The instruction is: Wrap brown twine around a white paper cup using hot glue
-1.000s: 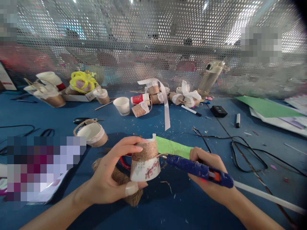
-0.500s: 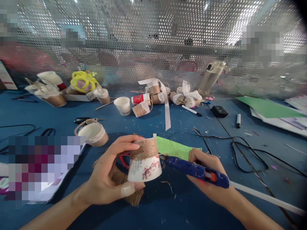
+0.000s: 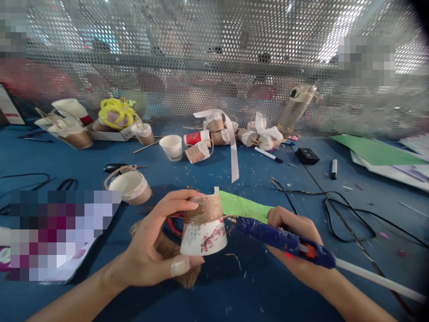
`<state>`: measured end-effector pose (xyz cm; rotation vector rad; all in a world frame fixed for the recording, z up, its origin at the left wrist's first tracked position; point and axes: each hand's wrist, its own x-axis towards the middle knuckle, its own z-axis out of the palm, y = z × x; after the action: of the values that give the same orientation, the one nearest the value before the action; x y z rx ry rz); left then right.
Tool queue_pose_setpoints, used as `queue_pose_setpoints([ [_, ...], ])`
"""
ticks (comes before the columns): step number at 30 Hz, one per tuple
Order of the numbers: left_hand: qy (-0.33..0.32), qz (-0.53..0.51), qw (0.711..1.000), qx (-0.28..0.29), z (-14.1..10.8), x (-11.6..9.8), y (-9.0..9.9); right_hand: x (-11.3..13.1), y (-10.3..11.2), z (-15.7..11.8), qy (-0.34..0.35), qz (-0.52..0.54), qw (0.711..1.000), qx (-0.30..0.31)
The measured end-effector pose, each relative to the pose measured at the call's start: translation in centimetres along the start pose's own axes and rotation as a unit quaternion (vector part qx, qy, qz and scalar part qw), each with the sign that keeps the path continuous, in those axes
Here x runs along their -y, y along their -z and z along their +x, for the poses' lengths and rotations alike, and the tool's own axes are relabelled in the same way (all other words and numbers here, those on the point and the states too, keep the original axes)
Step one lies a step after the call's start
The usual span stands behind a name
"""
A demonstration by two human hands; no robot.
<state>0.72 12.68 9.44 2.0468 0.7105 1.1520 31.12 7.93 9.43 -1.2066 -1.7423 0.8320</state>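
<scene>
My left hand (image 3: 157, 243) grips an upside-down paper cup (image 3: 205, 237), fingers on top and thumb under the rim. Brown twine (image 3: 204, 210) wraps the cup's upper half; pink blossoms show on the white part below. A loose strand of twine hangs at the cup's right side. My right hand (image 3: 295, 241) is closed around a blue hot glue gun (image 3: 284, 239), whose tip points left, close to the cup and the strand. A white glue stick (image 3: 375, 277) juts from its back end. Behind the cup lie a twine bundle (image 3: 182, 273) and a red loop (image 3: 174, 225).
Green paper (image 3: 243, 205) lies behind the glue gun. A twine-covered basket cup (image 3: 130, 187) stands left, with a white cup (image 3: 171, 147) farther back. A black cable (image 3: 348, 212) runs at right. A clear bottle (image 3: 296, 109) leans against the perforated metal panel (image 3: 208, 58).
The glue gun in my right hand has drawn back slightly to the right, its tip now farther from the cup. My left hand and the cup have shifted a little to the right.
</scene>
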Motion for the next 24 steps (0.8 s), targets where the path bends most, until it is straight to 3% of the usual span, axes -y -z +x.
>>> queue_pose_setpoints([
  [10,-0.014,-0.012,1.0,-0.006,0.1,0.1,0.1,-0.1,0.1,0.1,-0.007,0.0,1.0,0.011],
  [16,0.003,-0.013,1.0,-0.026,0.1,-0.1,0.1,0.0,0.4,0.2,0.033,0.023,0.997,-0.067],
  [19,-0.002,-0.018,1.0,-0.023,0.2,-0.3,0.0,-0.6,0.5,0.6,0.028,-0.077,0.996,-0.047],
  [22,-0.006,-0.022,1.0,-0.02,0.3,-0.5,0.0,-1.2,0.3,1.0,0.045,-0.233,0.971,0.004],
  [24,-0.01,-0.021,1.0,-0.015,0.3,-0.5,-0.1,-1.4,0.1,1.3,0.055,-0.284,0.957,0.03],
])
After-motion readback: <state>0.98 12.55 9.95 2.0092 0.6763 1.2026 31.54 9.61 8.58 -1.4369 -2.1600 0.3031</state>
